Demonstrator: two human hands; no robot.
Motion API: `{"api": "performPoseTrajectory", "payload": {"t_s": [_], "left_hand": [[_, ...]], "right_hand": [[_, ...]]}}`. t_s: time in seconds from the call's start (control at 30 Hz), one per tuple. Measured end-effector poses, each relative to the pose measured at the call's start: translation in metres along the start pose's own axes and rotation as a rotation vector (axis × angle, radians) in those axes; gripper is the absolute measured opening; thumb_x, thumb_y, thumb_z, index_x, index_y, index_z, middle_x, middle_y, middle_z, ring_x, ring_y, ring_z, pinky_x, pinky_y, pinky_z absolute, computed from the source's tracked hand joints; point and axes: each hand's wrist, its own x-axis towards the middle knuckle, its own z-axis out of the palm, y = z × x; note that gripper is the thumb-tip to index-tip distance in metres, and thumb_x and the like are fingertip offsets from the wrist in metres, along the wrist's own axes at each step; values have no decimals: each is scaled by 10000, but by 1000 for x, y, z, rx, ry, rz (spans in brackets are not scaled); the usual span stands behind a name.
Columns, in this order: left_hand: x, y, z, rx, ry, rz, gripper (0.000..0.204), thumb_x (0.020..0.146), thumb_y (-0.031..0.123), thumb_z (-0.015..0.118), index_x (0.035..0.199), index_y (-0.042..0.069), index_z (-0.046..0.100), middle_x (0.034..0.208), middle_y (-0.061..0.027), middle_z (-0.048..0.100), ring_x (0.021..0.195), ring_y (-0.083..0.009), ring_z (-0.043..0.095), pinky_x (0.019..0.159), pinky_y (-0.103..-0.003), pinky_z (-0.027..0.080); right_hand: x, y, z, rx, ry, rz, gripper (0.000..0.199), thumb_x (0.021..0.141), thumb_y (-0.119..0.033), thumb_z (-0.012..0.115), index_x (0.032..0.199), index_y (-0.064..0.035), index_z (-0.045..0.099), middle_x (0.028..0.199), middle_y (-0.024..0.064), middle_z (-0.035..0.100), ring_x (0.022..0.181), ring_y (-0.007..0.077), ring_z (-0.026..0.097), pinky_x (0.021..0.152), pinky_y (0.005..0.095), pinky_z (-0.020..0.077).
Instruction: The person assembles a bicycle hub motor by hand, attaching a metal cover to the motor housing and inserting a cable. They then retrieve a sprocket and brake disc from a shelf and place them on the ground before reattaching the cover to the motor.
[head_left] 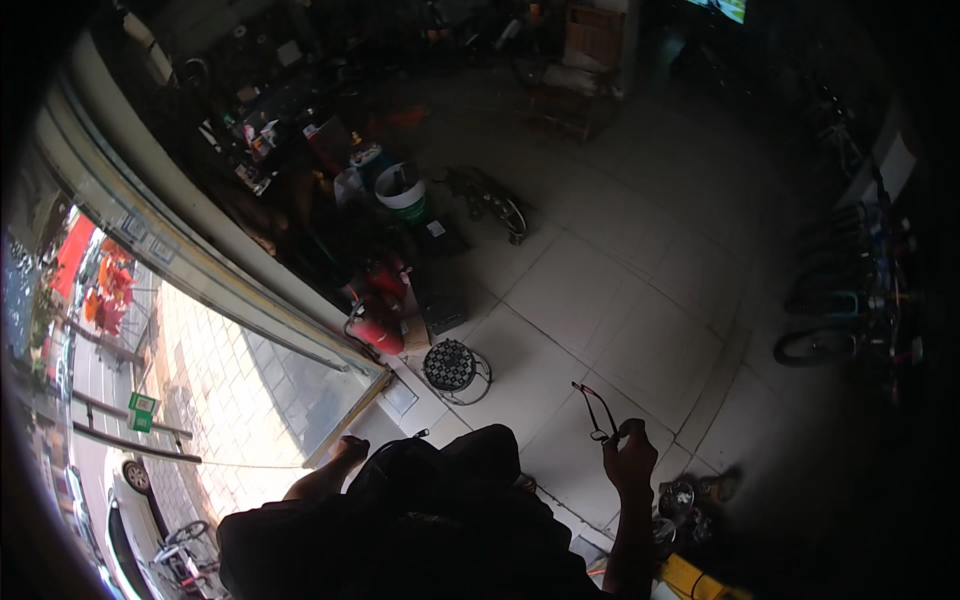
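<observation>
My right hand (630, 455) is closed on a pair of glasses (598, 408), held out over the tiled floor to the right of my body. Thin dark arms with a reddish tint stick up from the fingers, and a small lens loop shows beside the thumb. On the other side, my left hand (350, 449) is low by my dark clothing, next to the glass door edge. Its fingers look curled; whatever may be in them is too dark to make out. A short zip pull (422, 433) shows near my body.
A round stool with a patterned black seat (449, 365) stands ahead, beside red fire extinguishers (378, 328). Farther off are a white and green bucket (402, 193) and a wheel (508, 218). Bicycles (825, 345) line the right; a yellow case (690, 578) lies at lower right.
</observation>
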Motion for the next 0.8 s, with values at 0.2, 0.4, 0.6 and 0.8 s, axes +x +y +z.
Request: {"api": "performPoseTrajectory", "payload": {"t_s": [0.2,0.4,0.6,0.8], "left_hand": [[-13,106,37,-35,-156,-208,502,893,382,608,1168,-21,725,1284,-260,696,1245,-406,648,1015,-476,535],[100,299,46,-17,-137,-62,462,881,362,648,1161,6,739,1205,-245,731,1165,-406,692,980,-481,558],[227,554,-11,545,118,647,263,973,198,542,1092,53,726,1085,-212,741,1088,-439,705,850,-531,611],[342,689,-11,74,371,572,206,947,190,583,1061,71,707,1049,-186,746,1043,-383,725,802,-488,614]], "right_hand": [[142,32,10,-21,-121,-64,304,806,-125,744,1035,-89,546,881,144,668,796,435,683,707,526,534],[282,63,-12,-108,-189,45,317,784,-147,762,981,-130,513,826,115,618,752,401,661,690,488,521],[432,110,-11,-88,-64,-179,312,763,-77,767,927,-118,505,930,109,602,811,384,655,686,476,514],[623,127,27,-142,-133,-82,247,802,-89,718,945,-94,517,911,126,636,826,405,675,720,502,530]]}}
